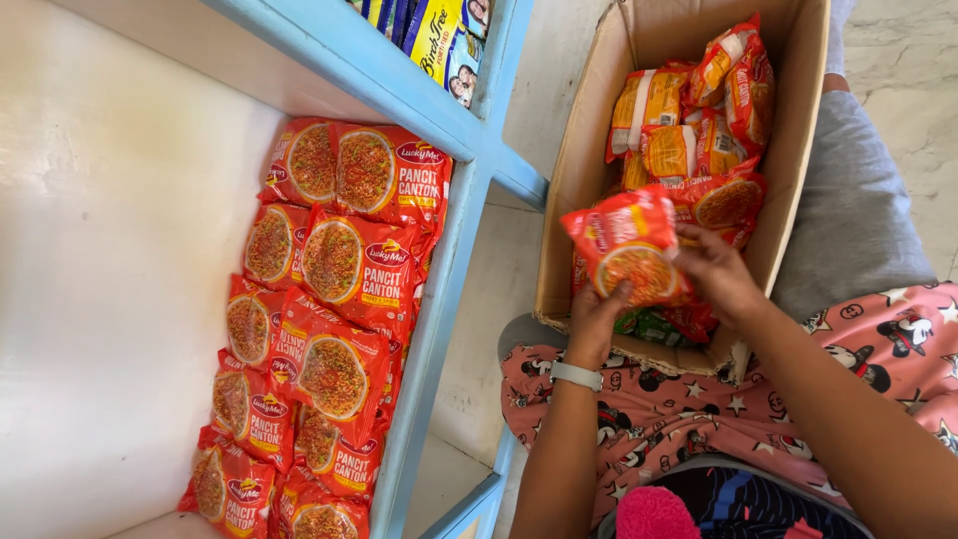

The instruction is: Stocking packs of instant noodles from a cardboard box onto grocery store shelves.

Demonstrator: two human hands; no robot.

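My patterned trousers (699,409) lie closest, across my lap. Above them my left hand (596,317) and right hand (720,274) both have their fingers closed on one red noodle packet (629,245), held over the open cardboard box (788,150), which is full of more red and orange packets. To the left, rows of matching packets (329,319) lie overlapping on a white, blue-framed shelf (439,299).

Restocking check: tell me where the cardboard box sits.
The cardboard box sits upper right in the head view, on the floor beside the blue shelf frame, above the person's patterned lap.
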